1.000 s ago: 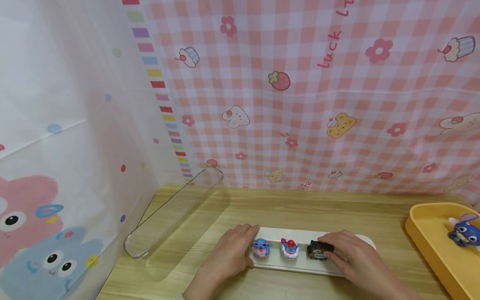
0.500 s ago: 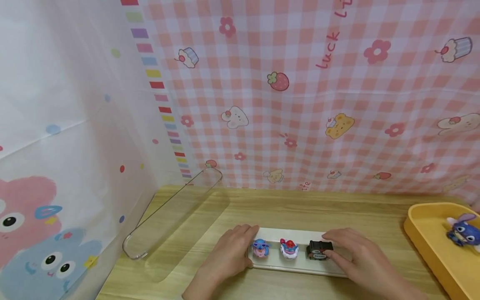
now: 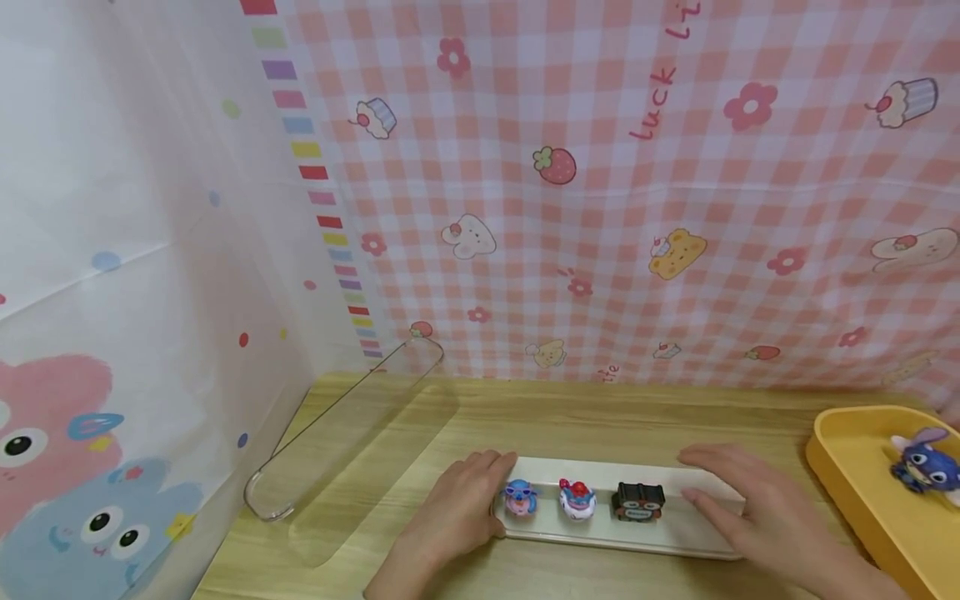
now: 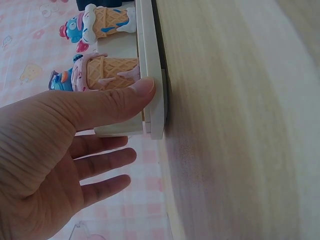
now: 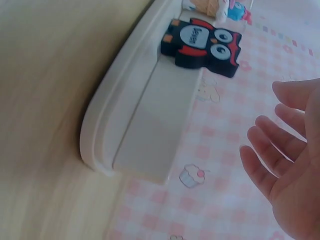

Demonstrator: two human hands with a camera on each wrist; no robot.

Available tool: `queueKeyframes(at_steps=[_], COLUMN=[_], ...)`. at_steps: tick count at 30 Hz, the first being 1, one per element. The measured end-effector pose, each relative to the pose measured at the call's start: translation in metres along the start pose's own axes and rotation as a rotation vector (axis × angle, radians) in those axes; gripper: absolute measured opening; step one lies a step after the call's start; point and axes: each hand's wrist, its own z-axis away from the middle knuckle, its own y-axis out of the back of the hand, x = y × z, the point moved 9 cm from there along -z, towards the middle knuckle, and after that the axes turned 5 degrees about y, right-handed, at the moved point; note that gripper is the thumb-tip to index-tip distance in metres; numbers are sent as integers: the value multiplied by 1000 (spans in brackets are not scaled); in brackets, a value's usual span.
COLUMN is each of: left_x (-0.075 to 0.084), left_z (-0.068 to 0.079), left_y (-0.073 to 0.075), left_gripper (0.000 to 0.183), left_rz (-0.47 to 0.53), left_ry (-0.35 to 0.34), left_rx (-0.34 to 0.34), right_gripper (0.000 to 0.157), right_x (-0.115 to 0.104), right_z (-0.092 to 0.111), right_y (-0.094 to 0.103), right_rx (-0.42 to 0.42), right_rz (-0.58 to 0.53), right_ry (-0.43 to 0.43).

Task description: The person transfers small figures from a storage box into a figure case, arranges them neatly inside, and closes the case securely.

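Note:
A long white display base lies on the table with three small figures in a row. My left hand holds its left end, thumb on the front rim and fingers around the back corner. Nearest that hand is a blue figure on a pink ice-cream cone; a white-and-red ice-cream figure stands in the middle. Rightmost is a black-and-red owl figure, upright, with big white eyes. My right hand hovers over the right end, fingers spread and holding nothing, apart from the owl.
A clear plastic cover rests on the table at the left. On the right stands a yellow tray with a blue big-eared figure in it. A pink checked cloth hangs behind the table.
My right hand has let go of the owl figure and drawn back to the right, its fingers opening. The owl stays on the base; my left hand keeps its place.

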Motion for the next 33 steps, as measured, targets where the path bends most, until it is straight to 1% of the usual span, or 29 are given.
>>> queueKeyframes(at_steps=[7,11,14,17,20,22,25,27,29,33], left_x=[0,1,2,2,2,2,2,3,3,4], left_z=[0,1,0,0,-1,-1,-2,-2,-2,-3], left_y=[-1,0,0,0,-1,0,0,1,1,0], left_gripper=[90,90,89,89,89,89,89,89,89,90], left_rz=[11,10,5,1,-1,-2,-5,-6,-7,-6], left_ry=[2,-2,-6,-8,-6,-7,-10,-14,-16,-15], left_rx=[0,4,7,4,1,2,7,10,11,7], right_gripper=[57,56,58,60,60,62,80,95,98,93], right_x=[13,25,36,46,57,63,73,81,91,116], right_z=[7,12,18,24,30,33,40,45,51,64], right_y=[20,31,42,52,63,72,85,91,95,98], right_rx=[5,-20,-36,-29,4,54,141,178,187,153], right_rz=[56,104,164,188,179,167,147,163,175,202], right_ry=[-65,-117,-147,-143,-124,-97,-67,-71,-104,-212])
